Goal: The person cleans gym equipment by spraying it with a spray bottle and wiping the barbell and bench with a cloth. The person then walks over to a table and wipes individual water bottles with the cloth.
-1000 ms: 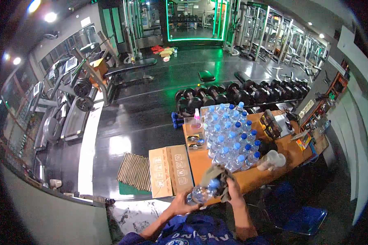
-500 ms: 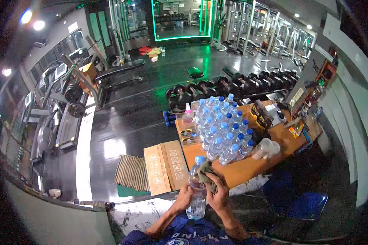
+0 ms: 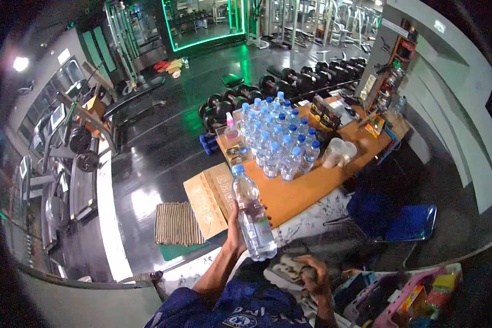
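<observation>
My left hand (image 3: pixel 235 235) is closed round a clear plastic bottle (image 3: pixel 257 228) with a light blue cap. It tilts a little, cap up and away from me, above the near edge of the table. Lower and to the right, my right hand (image 3: pixel 318 281) is closed on a bunched greyish-olive cloth (image 3: pixel 290 269), partly blurred. Beyond the held bottle, several similar bottles (image 3: pixel 276 147) with light and dark blue caps stand packed together on the orange-brown table (image 3: pixel 311 186).
A cardboard box (image 3: pixel 205 202) sits left of the held bottle, by a striped cloth (image 3: pixel 177 224). Plastic cups (image 3: pixel 336 153) lie right of the bottles. A pink-trimmed bin of packets (image 3: pixel 415 300) and a blue chair (image 3: pixel 404 221) are at right. Dumbbells (image 3: pixel 295 82) line a rack behind.
My right hand and the cloth have come away from the bottle, down and to the right. My left hand has raised the bottle and tilted it. The view has turned right and downward.
</observation>
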Demonstrator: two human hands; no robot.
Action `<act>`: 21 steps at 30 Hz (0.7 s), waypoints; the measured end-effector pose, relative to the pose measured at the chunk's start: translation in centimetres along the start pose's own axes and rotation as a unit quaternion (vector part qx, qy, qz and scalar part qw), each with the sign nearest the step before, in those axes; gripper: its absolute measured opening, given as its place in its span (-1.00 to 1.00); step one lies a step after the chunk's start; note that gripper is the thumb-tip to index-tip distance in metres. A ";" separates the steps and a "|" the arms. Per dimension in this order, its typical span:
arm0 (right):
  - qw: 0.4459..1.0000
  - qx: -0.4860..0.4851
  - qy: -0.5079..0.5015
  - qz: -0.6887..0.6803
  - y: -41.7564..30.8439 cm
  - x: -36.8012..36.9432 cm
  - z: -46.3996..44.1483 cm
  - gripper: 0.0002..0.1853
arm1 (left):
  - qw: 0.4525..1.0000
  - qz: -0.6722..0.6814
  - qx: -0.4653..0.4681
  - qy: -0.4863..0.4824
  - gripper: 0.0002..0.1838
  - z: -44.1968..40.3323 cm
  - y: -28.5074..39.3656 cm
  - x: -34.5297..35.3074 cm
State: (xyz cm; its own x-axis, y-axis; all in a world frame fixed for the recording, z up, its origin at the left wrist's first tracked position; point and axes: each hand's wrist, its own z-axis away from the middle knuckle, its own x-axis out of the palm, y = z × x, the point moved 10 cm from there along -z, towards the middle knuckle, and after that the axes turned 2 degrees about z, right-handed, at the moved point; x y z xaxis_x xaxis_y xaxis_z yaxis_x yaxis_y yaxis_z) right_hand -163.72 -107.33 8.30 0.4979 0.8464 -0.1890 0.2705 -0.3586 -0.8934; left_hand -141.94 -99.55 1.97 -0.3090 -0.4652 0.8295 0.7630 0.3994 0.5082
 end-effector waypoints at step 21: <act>0.835 0.303 0.374 -0.266 22.3 -7.8 19.0 -0.37 | 0.996 -0.073 -0.057 0.009 -0.04 -0.4 -2.2 -1.1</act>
State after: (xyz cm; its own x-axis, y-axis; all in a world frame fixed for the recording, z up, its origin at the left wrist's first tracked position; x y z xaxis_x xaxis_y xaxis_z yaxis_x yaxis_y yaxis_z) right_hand -177.25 -114.44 -17.92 0.8771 0.2579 0.4051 0.2640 0.4458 -0.8553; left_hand -143.04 -100.24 -0.13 -0.4121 -0.5268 0.7434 0.7707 0.2336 0.5928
